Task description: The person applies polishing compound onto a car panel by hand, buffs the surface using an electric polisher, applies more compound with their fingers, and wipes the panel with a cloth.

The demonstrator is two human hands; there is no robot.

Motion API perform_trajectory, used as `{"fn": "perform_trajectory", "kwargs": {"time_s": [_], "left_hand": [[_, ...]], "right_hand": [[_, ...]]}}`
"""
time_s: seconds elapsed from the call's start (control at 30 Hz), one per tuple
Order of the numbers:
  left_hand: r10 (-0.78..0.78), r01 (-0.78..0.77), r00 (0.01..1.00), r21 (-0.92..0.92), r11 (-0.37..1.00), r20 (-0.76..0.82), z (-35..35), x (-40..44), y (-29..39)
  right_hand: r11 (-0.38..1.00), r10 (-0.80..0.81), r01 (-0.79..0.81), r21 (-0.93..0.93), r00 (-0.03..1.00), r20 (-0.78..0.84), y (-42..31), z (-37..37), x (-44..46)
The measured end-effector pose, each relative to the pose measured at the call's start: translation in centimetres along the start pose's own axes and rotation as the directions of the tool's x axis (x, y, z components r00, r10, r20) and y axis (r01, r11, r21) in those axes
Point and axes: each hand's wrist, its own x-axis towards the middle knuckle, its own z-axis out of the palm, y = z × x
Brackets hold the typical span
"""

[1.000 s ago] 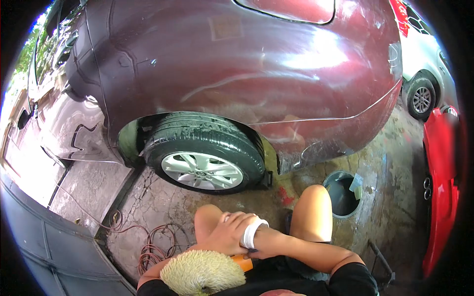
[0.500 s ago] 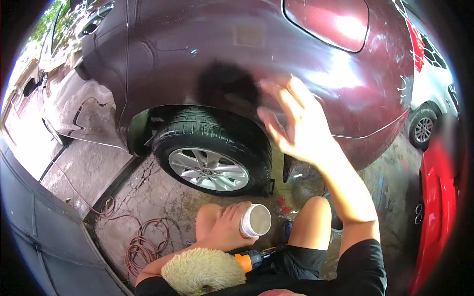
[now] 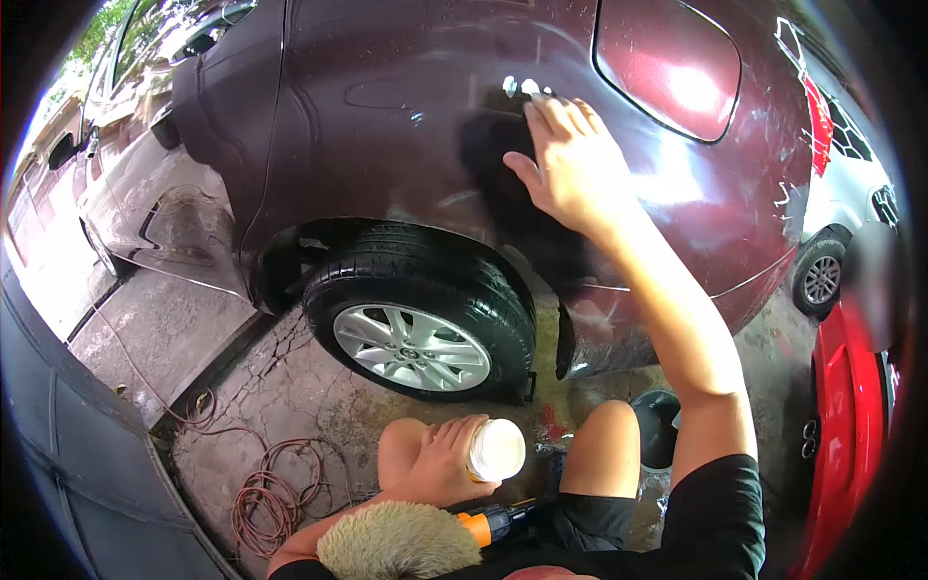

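Observation:
My left hand point(image 3: 445, 468) is wrapped around an open white jar point(image 3: 499, 450) held over my lap. Pale contents show at its mouth. Up on the dark maroon car's rear panel point(image 3: 377, 145), my right hand point(image 3: 572, 164) lies with its fingers stretched out, fingertips at the paint below and left of the fuel door point(image 3: 667, 68). Small white dabs point(image 3: 510, 86) of paste sit on the paint by those fingertips. Across my lap lies a polisher point(image 3: 477, 528) with orange and black parts and a fluffy cream wool pad point(image 3: 396, 543).
The car's rear wheel point(image 3: 411, 348) stands in front of me. A dark bucket point(image 3: 655, 433) is beside my right knee. A reddish hose point(image 3: 275, 498) lies coiled on the cracked concrete at left. A red car point(image 3: 851, 396) is at right, and a dark metal gate point(image 3: 97, 435) at left.
My right hand has moved up the panel and its fingertips have come to the paint. White dabs now show there. The left hand still holds the jar, its mouth turned more towards me.

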Motion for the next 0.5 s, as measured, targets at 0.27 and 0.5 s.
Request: {"fn": "perform_trajectory", "kwargs": {"time_s": [0.27, 0.5], "left_hand": [[0.026, -0.026, 0.999, -0.026, 0.999, -0.02, 0.6, 0.0, -0.1], [0.053, -0.049, 0.99, 0.032, 0.998, -0.134, -0.3, 0.9, 1.6]], "right_hand": [[0.984, 0.139, -0.115, -0.138, 0.975, 0.176, 3.2, -2.3, -5.3], [0.965, 0.216, -0.246, 0.09, 0.941, 0.26, 3.5, -6.6, -6.8]]}}
